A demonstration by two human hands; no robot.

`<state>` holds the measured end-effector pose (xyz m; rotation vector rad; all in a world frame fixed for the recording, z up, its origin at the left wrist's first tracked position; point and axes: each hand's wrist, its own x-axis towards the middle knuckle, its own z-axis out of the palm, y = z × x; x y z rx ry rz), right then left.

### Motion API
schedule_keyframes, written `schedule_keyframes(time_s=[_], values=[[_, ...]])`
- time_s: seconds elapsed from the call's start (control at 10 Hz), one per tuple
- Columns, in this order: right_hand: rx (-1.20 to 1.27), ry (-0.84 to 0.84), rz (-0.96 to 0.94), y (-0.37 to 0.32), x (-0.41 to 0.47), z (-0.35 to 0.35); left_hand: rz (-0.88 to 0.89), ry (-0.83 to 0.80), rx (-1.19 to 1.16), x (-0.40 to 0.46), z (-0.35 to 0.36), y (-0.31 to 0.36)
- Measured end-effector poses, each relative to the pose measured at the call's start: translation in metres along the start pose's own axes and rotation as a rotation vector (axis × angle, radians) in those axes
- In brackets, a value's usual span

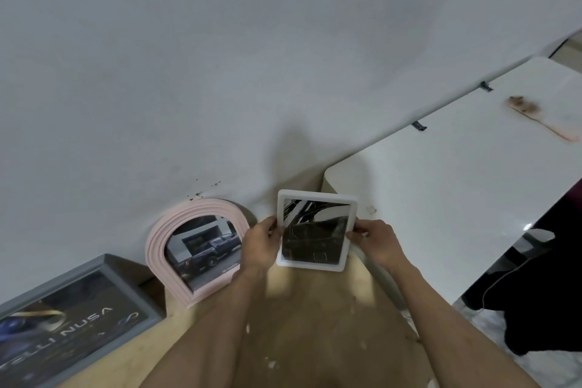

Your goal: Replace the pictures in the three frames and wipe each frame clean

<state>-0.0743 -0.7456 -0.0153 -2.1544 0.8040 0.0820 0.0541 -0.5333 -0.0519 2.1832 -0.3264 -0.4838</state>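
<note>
I hold a white rectangular frame (315,197) with a dark picture in it, upright above the wooden surface near the wall. My left hand (263,241) grips its left edge and my right hand (374,239) grips its right edge. To the left, a pink arched frame (157,239) with a picture of a dark truck leans against the wall. At the lower left a grey rectangular frame (126,271) with a dark poster also leans on the wall.
A wooden surface (315,324) carries the frames. A white table (456,183) stands to the right with a pink strip-like object (541,123) on it. The white wall (220,72) is directly ahead. Dark items lie on the floor at the right.
</note>
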Motion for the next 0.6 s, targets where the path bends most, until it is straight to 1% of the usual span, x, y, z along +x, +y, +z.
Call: schedule_keyframes(time_s=[0.2, 0.3, 0.4, 0.5, 0.6], values=[[-0.033, -0.046, 0.03, -0.002, -0.003, -0.001, 0.003, 0.023, -0.001, -0.004, 0.003, 0.002], [-0.045, -0.026, 0.039, 0.0, -0.003, 0.003, -0.009, 0.054, -0.013, -0.009, 0.008, 0.003], [0.015, -0.015, 0.071, -0.001, -0.007, 0.004, -0.042, 0.062, -0.021, -0.012, 0.01, 0.01], [0.089, 0.051, 0.103, -0.001, -0.018, 0.007, -0.015, 0.113, 0.015, -0.016, 0.01, 0.017], [0.095, 0.19, 0.101, -0.008, -0.038, 0.011, 0.052, 0.179, 0.033, -0.031, 0.009, 0.025]])
